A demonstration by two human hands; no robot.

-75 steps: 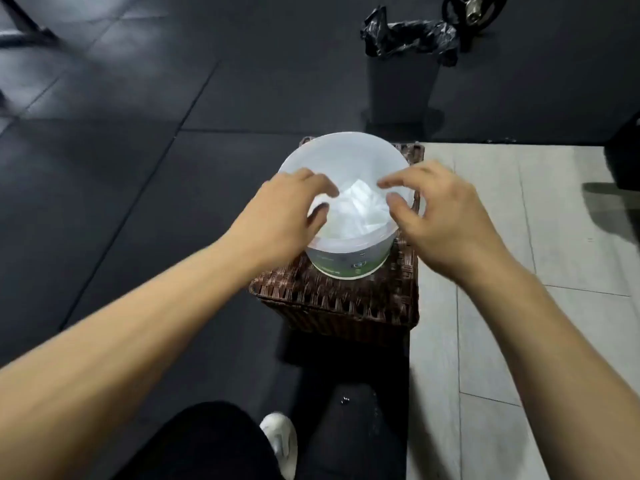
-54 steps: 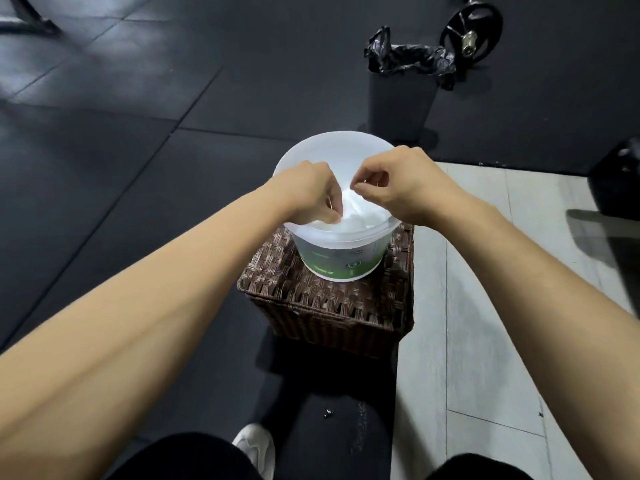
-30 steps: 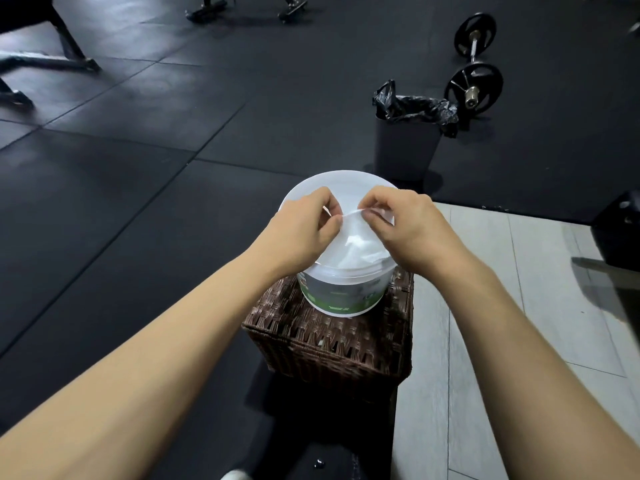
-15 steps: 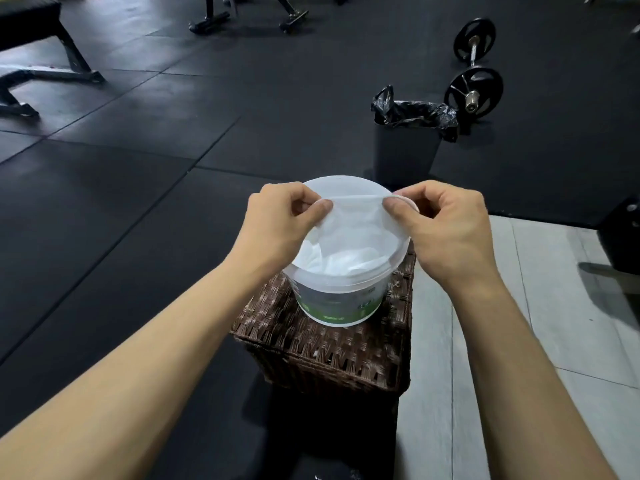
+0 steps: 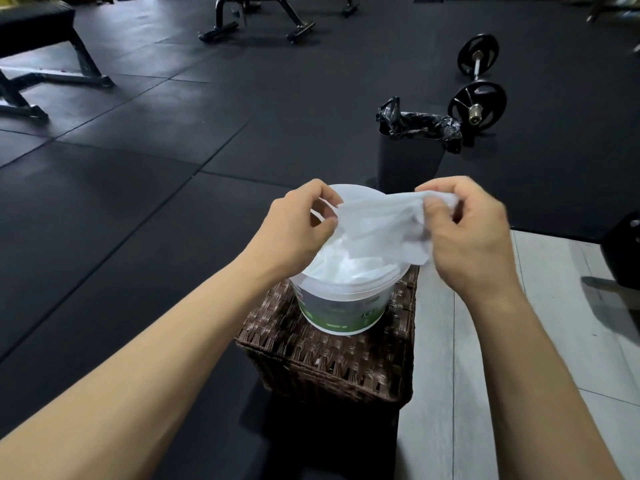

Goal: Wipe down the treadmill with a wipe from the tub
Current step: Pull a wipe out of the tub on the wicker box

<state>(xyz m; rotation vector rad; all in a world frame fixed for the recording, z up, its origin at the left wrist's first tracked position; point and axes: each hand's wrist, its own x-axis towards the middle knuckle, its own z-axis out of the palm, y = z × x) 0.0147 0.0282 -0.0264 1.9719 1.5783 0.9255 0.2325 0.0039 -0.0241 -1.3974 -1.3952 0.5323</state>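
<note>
A white round tub (image 5: 343, 308) with a green label stands open on a brown wicker box (image 5: 332, 365). More white wipes lie inside it. A white wipe (image 5: 381, 220) is stretched above the tub's mouth between both hands. My left hand (image 5: 294, 230) pinches its left corner with thumb and fingers. My right hand (image 5: 467, 233) grips its bunched right end. The wipe's lower edge hangs down toward the wipes in the tub; whether it is still joined to them is unclear. No treadmill is in view.
A black bin (image 5: 412, 150) lined with a black bag stands just behind the tub. A barbell with black plates (image 5: 478, 84) lies on the dark rubber floor at the back right. A bench (image 5: 38, 53) stands far left. Grey tiles (image 5: 540, 341) run along the right.
Both hands have lifted the wipe higher out of the tub and drawn it wider. My right hand has gathered its end into a bunch. The view has tilted up.
</note>
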